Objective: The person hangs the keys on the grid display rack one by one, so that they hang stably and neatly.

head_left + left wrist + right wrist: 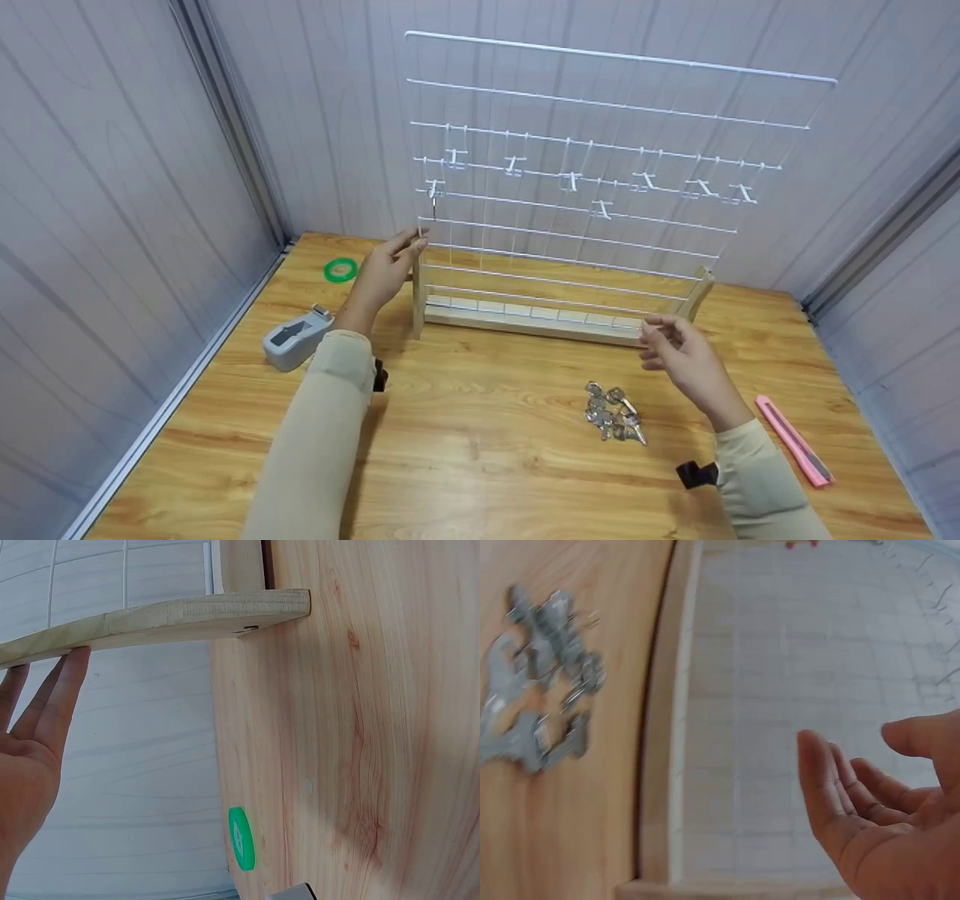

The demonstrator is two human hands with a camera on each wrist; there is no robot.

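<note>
A white wire grid rack (570,281) with white hooks stands in a wooden base (525,319). My left hand (386,270) is at the rack's left end. In the left wrist view its straight fingers (66,694) touch the outer side of the wooden side post (165,619). Above that hand, a small metal key (433,201) hangs from the lowest left hook. My right hand (679,360) hovers before the right end of the base, fingers loosely bent and nothing held. Several metal keys (611,412) lie in a pile on the table, left of and below it.
A green tape roll (340,270) and a grey tape dispenser (296,341) sit on the left of the wooden table (465,465). A pink utility knife (793,441) lies at the right. Panelled walls (127,247) enclose the table's back and sides.
</note>
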